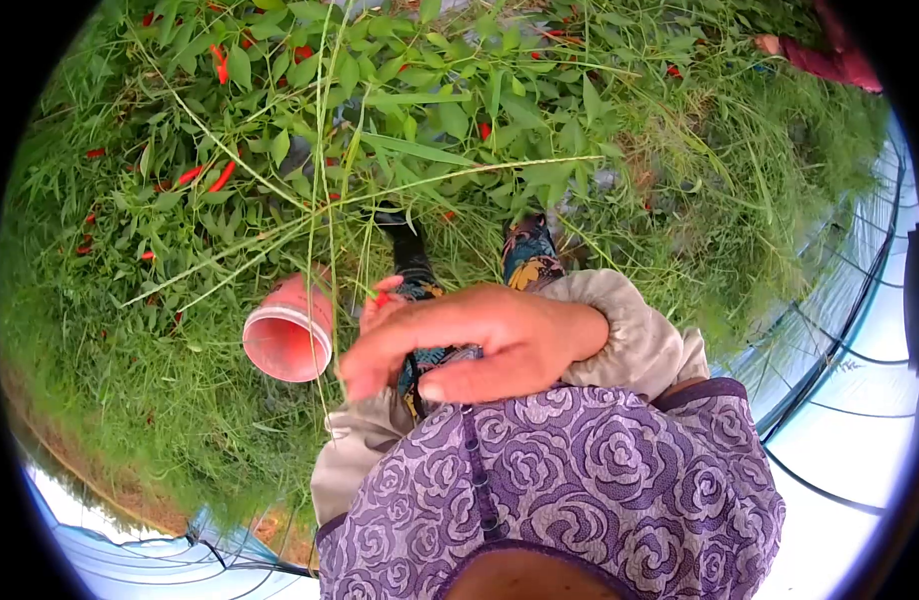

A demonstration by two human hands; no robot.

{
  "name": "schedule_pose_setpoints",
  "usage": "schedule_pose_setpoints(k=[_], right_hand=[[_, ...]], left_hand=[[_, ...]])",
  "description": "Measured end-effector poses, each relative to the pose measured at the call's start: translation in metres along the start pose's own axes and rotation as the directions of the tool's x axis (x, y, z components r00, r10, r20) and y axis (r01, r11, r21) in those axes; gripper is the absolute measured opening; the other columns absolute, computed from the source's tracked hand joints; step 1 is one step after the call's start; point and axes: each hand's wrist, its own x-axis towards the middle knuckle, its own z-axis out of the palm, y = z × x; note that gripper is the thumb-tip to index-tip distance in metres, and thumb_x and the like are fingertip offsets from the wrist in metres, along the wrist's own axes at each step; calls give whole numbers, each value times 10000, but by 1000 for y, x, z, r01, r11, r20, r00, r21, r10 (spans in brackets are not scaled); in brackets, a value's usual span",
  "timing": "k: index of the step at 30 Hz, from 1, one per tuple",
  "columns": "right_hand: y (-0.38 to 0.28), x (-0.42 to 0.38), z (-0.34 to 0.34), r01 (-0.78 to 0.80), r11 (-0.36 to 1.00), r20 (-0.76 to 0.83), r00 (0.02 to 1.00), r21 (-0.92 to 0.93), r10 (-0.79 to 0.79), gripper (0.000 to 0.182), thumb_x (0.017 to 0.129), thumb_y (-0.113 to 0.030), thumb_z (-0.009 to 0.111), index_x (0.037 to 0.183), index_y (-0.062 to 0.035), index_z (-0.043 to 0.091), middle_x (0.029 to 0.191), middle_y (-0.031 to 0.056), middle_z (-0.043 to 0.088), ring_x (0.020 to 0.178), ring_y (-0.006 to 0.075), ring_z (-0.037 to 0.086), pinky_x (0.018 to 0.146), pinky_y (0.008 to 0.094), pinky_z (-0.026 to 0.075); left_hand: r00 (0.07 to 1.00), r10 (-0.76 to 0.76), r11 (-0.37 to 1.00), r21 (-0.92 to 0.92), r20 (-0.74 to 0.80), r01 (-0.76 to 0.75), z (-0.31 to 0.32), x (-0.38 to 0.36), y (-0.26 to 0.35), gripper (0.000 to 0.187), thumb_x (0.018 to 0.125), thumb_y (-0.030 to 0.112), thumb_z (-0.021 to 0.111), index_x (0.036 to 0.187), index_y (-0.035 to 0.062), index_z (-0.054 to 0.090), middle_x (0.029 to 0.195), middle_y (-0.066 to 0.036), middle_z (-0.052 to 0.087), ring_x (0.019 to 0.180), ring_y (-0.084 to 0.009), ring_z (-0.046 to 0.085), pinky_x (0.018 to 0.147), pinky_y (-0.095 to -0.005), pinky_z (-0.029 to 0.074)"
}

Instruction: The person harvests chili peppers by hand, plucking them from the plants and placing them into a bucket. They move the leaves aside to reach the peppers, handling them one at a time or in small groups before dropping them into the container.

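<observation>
My right hand (490, 335) reaches across from the right in front of my body. Its fingers point left, slightly bent, with the thumb apart, and nothing shows in them. Behind it, my left hand (372, 318) is mostly hidden; a few curled fingertips show around a small red chili pepper (383, 298). To the left of both hands, a pink-red bucket (288, 335) lies tipped in the grass, its mouth facing me. A tall grass stalk (330, 250) rises between the bucket and my hands.
Chili plants with red peppers (221, 177) spread ahead and left. Grass stems (460, 178) cross in front. My patterned boots (533, 255) stand among the weeds. Another person's dark red sleeve (840, 60) shows at the top right. Plastic sheeting over hoops (840, 340) borders the right.
</observation>
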Motion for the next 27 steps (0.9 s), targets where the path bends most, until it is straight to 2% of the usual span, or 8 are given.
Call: schedule_pose_setpoints(k=[5,8,10,12,14,20,24,27], right_hand=[[-48,19,57,517,808,198,793,283,-576,309,940,-88,536,1232,8,555,1148,177,628,1069,265,595,860,395,470],[-53,21,67,684,475,-425,723,554,-545,293,1017,-46,442,1209,70,630,1000,206,618,775,270,650,653,324,544],[-28,6,-18,373,882,195,879,288,-436,165,946,-59,521,1055,19,617,1020,155,665,1049,253,593,841,391,468],[25,-22,-37,8,903,-383,907,429,174,132,930,-40,539,1003,-9,644,947,82,680,807,154,623,758,302,498],[110,-51,-98,-464,873,-765,505,150,400,204,914,-142,582,1056,-9,648,908,104,698,738,197,672,665,313,528],[214,-114,-213,-857,-294,-864,479,-423,-152,175,876,-149,580,920,-5,669,740,162,674,597,342,633,604,415,530],[236,-122,-254,-909,-135,-846,416,-394,-333,111,834,-110,592,867,-26,655,730,182,660,598,332,633,597,421,529],[235,-140,-259,-576,-761,-894,447,-299,13,98,834,-114,593,843,-39,656,726,168,648,618,319,627,578,425,507]], left_hand=[[977,40,989,149,-208,-8,26,-13,17,303,877,-29,500,1177,2,533,788,-47,565,679,-156,591,664,-281,507],[973,29,966,258,-229,32,5,-2,-5,268,884,-9,510,1150,1,537,794,-51,581,679,-154,592,675,-277,502],[984,-162,981,92,-71,168,-67,28,-57,248,887,22,527,1133,-2,535,806,-55,601,689,-149,598,685,-278,501],[977,52,966,259,-206,3,28,-6,-12,261,887,69,560,1136,-9,552,815,-67,618,732,-170,614,700,-292,503],[987,-26,947,312,-160,75,39,-12,-3,253,896,88,572,1132,-4,567,832,-68,619,742,-170,615,705,-288,503],[974,-88,937,313,-211,152,39,-22,-14,223,899,22,531,1115,-5,580,780,-59,591,697,-166,590,707,-325,526],[968,-74,915,368,-241,162,39,-25,-13,208,900,40,539,1099,4,584,781,-50,590,697,-157,588,704,-310,522],[971,-45,901,410,-235,141,43,-28,-13,205,898,49,539,1093,10,589,779,-44,588,696,-146,585,700,-296,519]])
